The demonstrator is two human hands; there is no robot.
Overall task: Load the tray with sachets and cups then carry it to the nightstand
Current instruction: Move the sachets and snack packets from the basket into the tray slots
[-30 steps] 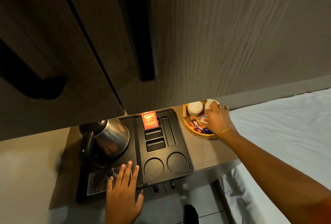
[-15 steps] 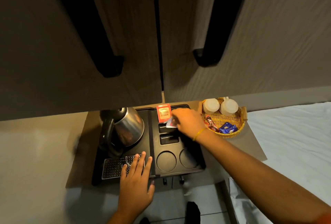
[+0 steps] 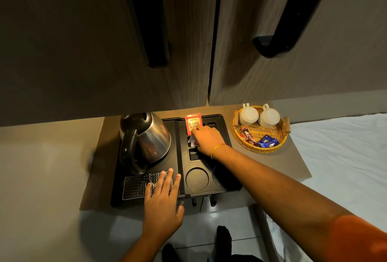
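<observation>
Here, left hand (image 3: 162,203) flat and spread on black tray (image 3: 218,120) beside kettle (image 3: 146,140); right hand (image 3: 206,139) pinched on small sachet (image 3: 192,140) over tray slot; cups (image 3: 259,116) in wicker basket (image 3: 240,138).

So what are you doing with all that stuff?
A person is filling the black tray with drink sachets. The right hand is putting a small sachet into a slot just below the red tea bag. The left hand rests flat on the grille by the kettle. Two cups and more sachets wait in the basket.
</observation>
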